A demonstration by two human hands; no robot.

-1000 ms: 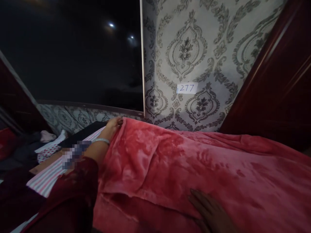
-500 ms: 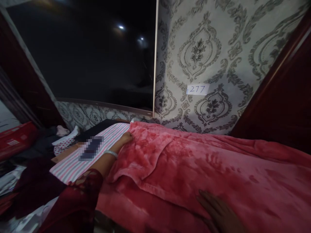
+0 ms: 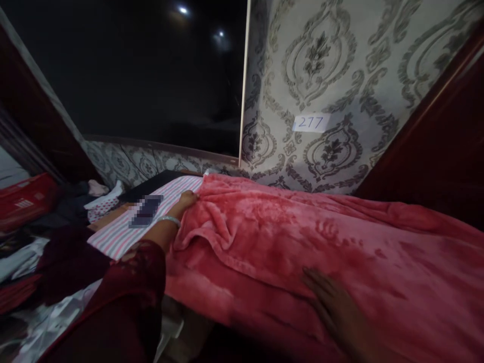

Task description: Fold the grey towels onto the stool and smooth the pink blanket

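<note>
Where nearest the camera: right hand (image 3: 336,312) lying flat on the pink blanket (image 3: 283,237), fingers spread, palm down, gripping nothing.
Near left: dark red lace sleeve (image 3: 124,297) of the left arm, reaching forward along the bed edge.
Wrist: pale bracelet (image 3: 169,220) just behind the left hand.
Left hand (image 3: 188,199): at the blanket's left edge, fingers curled in and seemingly pinched on the plush, fingertips partly hidden in the folds.
Blanket position: spread across the bed from the left hand to the right border of the view, gathered into ridges beside the left hand, smoother toward the right.
Step in hand, as judged: drawing the left edge while the right palm pins the near side.
Next move, as judged: needs a firm hold on that edge and a pull that flattens the ridges without dragging the pinned part.
Beside the blanket: striped sheet (image 3: 124,234) bare on the left, a blurred-out dark flat thing (image 3: 145,212) lying on it.
Further left: heaped clothes (image 3: 94,199) and a red crate (image 3: 22,199).
Far: dark panel (image 3: 151,75), patterned wallpaper (image 3: 321,60) with a paper note (image 3: 310,122) reading 277, dark wood panel (image 3: 434,141) at right.
Against half a second ago: flat flap at the left edge now bunched into folds; left hand slightly further forward; right hand in much the same spot.
</note>
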